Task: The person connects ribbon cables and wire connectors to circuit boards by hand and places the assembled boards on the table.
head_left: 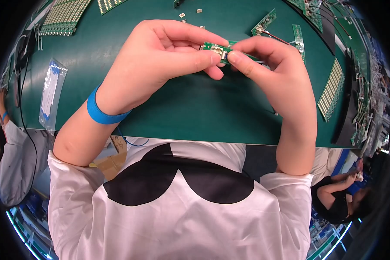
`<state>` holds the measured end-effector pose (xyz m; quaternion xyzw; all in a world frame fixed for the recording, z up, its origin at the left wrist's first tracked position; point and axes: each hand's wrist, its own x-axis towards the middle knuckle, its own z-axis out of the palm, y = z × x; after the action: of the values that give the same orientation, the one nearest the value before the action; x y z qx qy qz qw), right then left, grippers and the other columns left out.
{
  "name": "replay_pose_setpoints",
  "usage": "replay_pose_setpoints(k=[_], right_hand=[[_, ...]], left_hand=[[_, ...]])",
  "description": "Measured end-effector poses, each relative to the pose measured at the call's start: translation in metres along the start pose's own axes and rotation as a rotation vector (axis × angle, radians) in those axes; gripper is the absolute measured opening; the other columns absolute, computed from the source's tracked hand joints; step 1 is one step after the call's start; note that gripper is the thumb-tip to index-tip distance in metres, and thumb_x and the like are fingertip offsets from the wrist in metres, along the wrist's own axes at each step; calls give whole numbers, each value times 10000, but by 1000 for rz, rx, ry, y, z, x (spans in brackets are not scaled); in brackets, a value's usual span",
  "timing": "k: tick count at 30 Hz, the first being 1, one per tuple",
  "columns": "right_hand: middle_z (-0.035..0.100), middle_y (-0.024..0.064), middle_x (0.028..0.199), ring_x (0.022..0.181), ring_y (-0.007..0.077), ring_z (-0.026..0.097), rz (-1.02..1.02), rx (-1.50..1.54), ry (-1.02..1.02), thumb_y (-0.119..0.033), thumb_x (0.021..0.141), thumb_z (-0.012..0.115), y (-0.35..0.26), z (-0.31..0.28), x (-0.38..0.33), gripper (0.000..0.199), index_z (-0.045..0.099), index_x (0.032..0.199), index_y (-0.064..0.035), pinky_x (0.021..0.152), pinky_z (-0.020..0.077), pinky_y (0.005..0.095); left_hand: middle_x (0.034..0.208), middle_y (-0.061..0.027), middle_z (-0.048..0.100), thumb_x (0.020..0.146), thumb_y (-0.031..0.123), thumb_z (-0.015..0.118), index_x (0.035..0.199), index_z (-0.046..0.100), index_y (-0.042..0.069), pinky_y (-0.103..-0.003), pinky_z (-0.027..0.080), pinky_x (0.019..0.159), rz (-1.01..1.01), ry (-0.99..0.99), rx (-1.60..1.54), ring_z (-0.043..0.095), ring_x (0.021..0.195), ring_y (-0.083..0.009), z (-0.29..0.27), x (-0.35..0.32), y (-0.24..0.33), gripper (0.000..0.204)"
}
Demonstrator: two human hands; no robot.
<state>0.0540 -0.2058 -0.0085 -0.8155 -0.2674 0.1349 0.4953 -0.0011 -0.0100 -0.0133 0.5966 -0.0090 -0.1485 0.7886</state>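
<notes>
Above the middle of the green table I hold a small green circuit board (pixel 208 46) with a white connector (pixel 218 50) on its upper face. My left hand (pixel 156 60) is closed on the board's left end, thumb in front and fingers behind. At its right part, my right hand (pixel 278 65) pinches with thumb and forefinger beside the connector. A small dark piece shows by the right thumb tip, but what it is stays partly hidden. A blue band (pixel 100 109) circles my left wrist.
Panels of small boards lie at the upper left (pixel 67 16) and right (pixel 332 89). Wired boards (pixel 264 22) are beyond my right hand, small white parts (pixel 182 15) at the far middle. A clear bag (pixel 53 93) lies left. Other people are at both sides.
</notes>
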Motion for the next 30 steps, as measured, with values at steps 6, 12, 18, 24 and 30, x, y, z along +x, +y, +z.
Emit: replay_pose_setpoints(k=[6,12,18,24,30], right_hand=[[597,16,672,615,66,554,320,253,-181,-139,817,628,-14,-5,1,154,611,766,6,569,435,220],[584,14,656,606,64,549,200,293,-119,-118,819,625,-10,4,-2,150,594,742,6,539,426,210],[586,14,654,604,60,542,169,261,-58,-104,817,632,-11,9,-3,143,589,733,4,536,425,208],[588,9,662,603,59,537,215,283,-58,-128,829,636,-14,10,-3,161,592,743,0,534,419,200],[575,3,664,602,57,529,324,330,-68,-159,842,627,-17,12,-3,174,589,768,-6,531,406,193]], left_hand=[[913,-132,648,816,16,581,1082,595,-50,-272,516,754,-25,26,0,654,807,-195,4,-2,1,274],[906,-148,646,810,-7,581,1091,583,-64,-263,519,751,17,39,72,660,820,-206,7,-4,3,287],[911,-136,641,821,5,577,1114,567,-65,-255,513,758,23,53,69,655,817,-188,6,-2,-1,301],[910,-112,635,828,42,587,1095,571,-56,-253,502,753,-36,41,-14,637,794,-156,3,-1,-3,285],[878,-88,626,829,55,595,1057,585,-46,-233,485,712,-42,28,4,624,767,-136,-2,2,-3,250]])
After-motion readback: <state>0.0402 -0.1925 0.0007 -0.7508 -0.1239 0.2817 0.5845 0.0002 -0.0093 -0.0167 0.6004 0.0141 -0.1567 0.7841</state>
